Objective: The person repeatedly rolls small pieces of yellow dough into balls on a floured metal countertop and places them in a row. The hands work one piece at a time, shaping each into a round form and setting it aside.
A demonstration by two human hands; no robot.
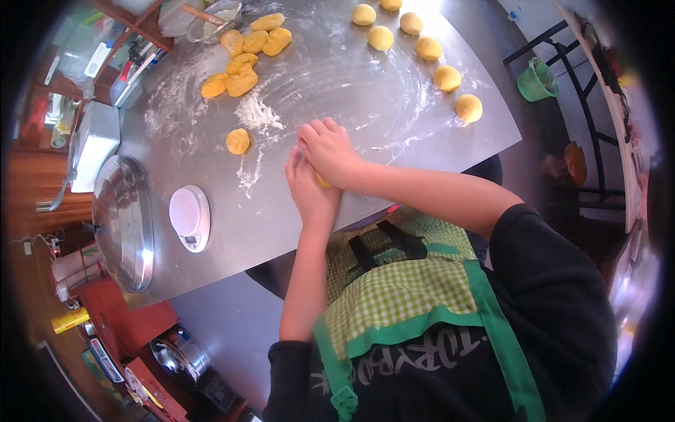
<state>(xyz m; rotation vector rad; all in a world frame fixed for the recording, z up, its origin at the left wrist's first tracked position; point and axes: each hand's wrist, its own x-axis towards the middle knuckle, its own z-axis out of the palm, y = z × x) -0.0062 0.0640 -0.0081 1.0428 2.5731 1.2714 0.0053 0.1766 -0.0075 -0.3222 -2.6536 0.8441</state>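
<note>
Near the front edge of the steel table, my left hand (312,190) and my right hand (329,150) are cupped together around a piece of yellow dough (322,181). Only a small part of that dough shows between the palms; the fingers cover the rest. To the left of my hands lies a small rough dough ball (238,142). Beyond it sits a heap of white flour (258,113). Several uncut-looking yellow dough lumps (242,80) lie farther back. Smooth round dough balls (447,78) form a loose line along the table's right side.
A kitchen scale (188,217) and a large domed metal lid (124,224) stand on the left of the steel table (316,89). A bowl of flour (217,29) with a wooden-handled tool (203,15) is at the back left. A green basket (537,82) stands beyond the right edge.
</note>
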